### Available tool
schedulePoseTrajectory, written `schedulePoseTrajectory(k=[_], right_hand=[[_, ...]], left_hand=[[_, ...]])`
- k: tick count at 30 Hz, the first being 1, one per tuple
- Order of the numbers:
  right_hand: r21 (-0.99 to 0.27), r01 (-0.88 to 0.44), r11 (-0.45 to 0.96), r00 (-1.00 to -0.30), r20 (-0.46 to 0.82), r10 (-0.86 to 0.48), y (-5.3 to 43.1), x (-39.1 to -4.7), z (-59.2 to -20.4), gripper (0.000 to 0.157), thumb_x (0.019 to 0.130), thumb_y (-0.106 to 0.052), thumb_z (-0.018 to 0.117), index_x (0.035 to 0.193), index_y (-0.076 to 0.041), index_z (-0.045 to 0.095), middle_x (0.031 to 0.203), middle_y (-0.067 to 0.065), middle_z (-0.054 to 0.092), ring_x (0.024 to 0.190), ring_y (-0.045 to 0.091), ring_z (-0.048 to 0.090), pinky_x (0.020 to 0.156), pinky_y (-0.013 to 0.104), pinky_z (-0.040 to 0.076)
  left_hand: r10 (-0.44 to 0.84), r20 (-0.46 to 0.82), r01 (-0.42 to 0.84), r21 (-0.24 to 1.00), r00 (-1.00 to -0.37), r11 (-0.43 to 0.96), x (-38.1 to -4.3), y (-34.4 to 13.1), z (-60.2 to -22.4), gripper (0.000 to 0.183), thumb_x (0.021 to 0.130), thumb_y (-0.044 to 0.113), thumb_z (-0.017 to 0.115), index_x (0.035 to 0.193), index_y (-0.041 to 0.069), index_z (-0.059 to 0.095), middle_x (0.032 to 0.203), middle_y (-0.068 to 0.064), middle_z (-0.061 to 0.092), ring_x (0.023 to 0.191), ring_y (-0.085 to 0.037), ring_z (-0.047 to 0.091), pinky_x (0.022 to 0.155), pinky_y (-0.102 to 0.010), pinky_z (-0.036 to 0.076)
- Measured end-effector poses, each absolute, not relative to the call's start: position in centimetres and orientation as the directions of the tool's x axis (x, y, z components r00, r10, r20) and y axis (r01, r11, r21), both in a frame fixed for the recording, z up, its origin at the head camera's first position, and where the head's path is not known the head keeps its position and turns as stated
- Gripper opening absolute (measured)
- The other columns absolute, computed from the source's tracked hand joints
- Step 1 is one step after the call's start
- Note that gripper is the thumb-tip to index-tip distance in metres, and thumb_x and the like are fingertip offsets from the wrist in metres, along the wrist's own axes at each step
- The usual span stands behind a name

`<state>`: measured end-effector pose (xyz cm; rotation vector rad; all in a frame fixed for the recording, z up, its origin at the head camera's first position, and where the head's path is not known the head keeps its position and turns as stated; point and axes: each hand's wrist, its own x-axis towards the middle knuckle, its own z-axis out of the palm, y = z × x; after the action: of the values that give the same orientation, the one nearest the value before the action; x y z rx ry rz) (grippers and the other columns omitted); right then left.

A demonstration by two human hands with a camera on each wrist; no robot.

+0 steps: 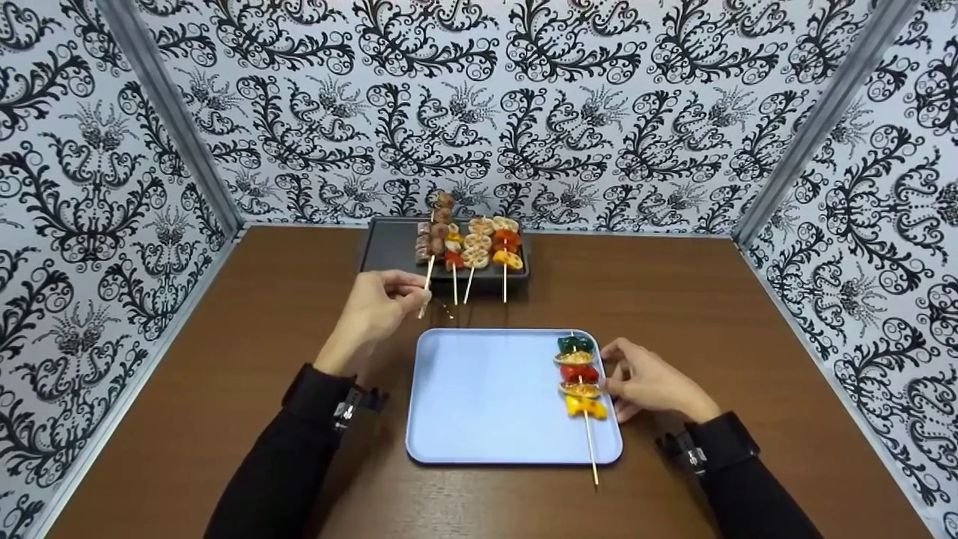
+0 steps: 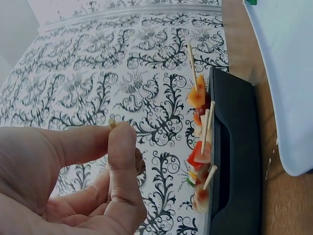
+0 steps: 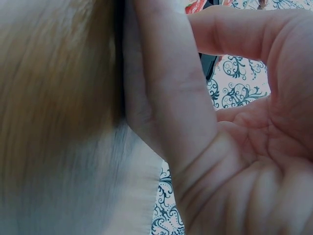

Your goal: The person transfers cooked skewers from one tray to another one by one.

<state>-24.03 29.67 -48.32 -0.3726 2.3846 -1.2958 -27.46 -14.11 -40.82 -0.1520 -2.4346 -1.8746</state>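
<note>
Brown tabletop; left hand pinches meat skewer by its stick, likely for cleanliness; right hand, unclenched, borders tray, perhaps steadying it.

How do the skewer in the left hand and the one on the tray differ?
The held skewer bears brown pieces; the tray skewer includes green, red and yellow ones. The held skewer is pinched by the left hand; the tray skewer lies on the blue tray. Both have pale sticks.
</note>
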Motion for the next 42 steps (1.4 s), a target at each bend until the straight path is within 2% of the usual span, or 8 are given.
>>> schedulePoseTrajectory(k=[6, 13, 16, 18, 22, 32, 42], right_hand=[[-0.832, -0.047, 0.553, -0.888, -0.22, -0.405, 29.8, -24.1, -48.3, 0.049, 0.099, -0.007, 0.069, 0.139, 0.003, 0.043, 0.085, 0.019, 0.065, 0.061, 0.032, 0.07, 0.056, 0.046, 0.066], [-0.84, -0.063, 0.539, -0.882, -0.205, -0.423, 30.0, -24.1, -48.5, 0.048, 0.098, -0.005, 0.068, 0.139, 0.005, 0.043, 0.084, 0.02, 0.065, 0.062, 0.034, 0.07, 0.055, 0.046, 0.066], [-0.842, -0.057, 0.536, -0.886, -0.205, -0.416, 30.0, -24.1, -48.5, 0.049, 0.099, -0.005, 0.068, 0.14, 0.004, 0.043, 0.085, 0.02, 0.065, 0.062, 0.034, 0.07, 0.055, 0.047, 0.066], [-0.844, -0.053, 0.534, -0.887, -0.206, -0.412, 30.0, -24.0, -48.5, 0.049, 0.099, -0.004, 0.068, 0.14, 0.004, 0.043, 0.085, 0.021, 0.065, 0.062, 0.034, 0.07, 0.055, 0.047, 0.066], [-0.845, -0.044, 0.533, -0.888, -0.211, -0.408, 29.9, -24.1, -48.5, 0.051, 0.098, -0.005, 0.068, 0.141, 0.004, 0.042, 0.086, 0.021, 0.065, 0.062, 0.034, 0.07, 0.055, 0.048, 0.066], [-0.832, -0.021, 0.555, -0.89, -0.238, -0.39, 29.8, -24.3, -48.5, 0.05, 0.098, -0.006, 0.07, 0.139, 0.002, 0.043, 0.087, 0.021, 0.063, 0.061, 0.033, 0.07, 0.057, 0.047, 0.066], [-0.84, -0.037, 0.541, -0.883, -0.226, -0.412, 29.8, -24.1, -48.8, 0.047, 0.099, -0.005, 0.068, 0.138, 0.004, 0.043, 0.084, 0.019, 0.064, 0.062, 0.033, 0.07, 0.057, 0.047, 0.066]], left_hand=[[0.082, 0.152, 0.171, 0.928, -0.985, 0.331, -26.4, -13.8, -40.5, 0.019, 0.091, 0.005, 0.079, 0.11, -0.001, 0.077, 0.093, -0.009, 0.076, 0.075, -0.019, 0.069, 0.062, -0.024, 0.061], [0.118, 0.165, 0.196, 0.921, -0.979, 0.336, -25.3, -13.2, -40.5, 0.017, 0.092, 0.006, 0.08, 0.108, 0.001, 0.077, 0.094, -0.008, 0.077, 0.074, -0.018, 0.069, 0.061, -0.021, 0.058], [0.127, 0.15, 0.183, 0.934, -0.98, 0.305, -24.9, -13.0, -40.7, 0.016, 0.092, 0.005, 0.08, 0.108, 0.001, 0.077, 0.094, -0.01, 0.076, 0.074, -0.02, 0.069, 0.063, -0.025, 0.062], [0.136, 0.137, 0.172, 0.943, -0.981, 0.284, -24.6, -12.8, -40.7, 0.016, 0.092, 0.004, 0.079, 0.108, 0.0, 0.076, 0.094, -0.011, 0.076, 0.075, -0.021, 0.07, 0.068, -0.032, 0.066], [0.16, 0.116, 0.157, 0.95, -0.98, 0.27, -24.0, -12.5, -40.8, 0.016, 0.092, 0.004, 0.079, 0.108, 0.001, 0.076, 0.093, -0.011, 0.076, 0.075, -0.022, 0.071, 0.072, -0.04, 0.067], [0.223, 0.115, 0.176, 0.944, -0.968, 0.279, -23.0, -11.5, -41.2, 0.015, 0.093, 0.005, 0.078, 0.107, -0.001, 0.076, 0.087, -0.01, 0.076, 0.07, -0.019, 0.07, 0.059, -0.024, 0.06], [0.255, 0.111, 0.182, 0.945, -0.96, 0.273, -22.1, -10.5, -41.5, 0.014, 0.093, 0.005, 0.078, 0.106, 0.001, 0.077, 0.087, -0.009, 0.076, 0.069, -0.018, 0.071, 0.062, -0.025, 0.061]])
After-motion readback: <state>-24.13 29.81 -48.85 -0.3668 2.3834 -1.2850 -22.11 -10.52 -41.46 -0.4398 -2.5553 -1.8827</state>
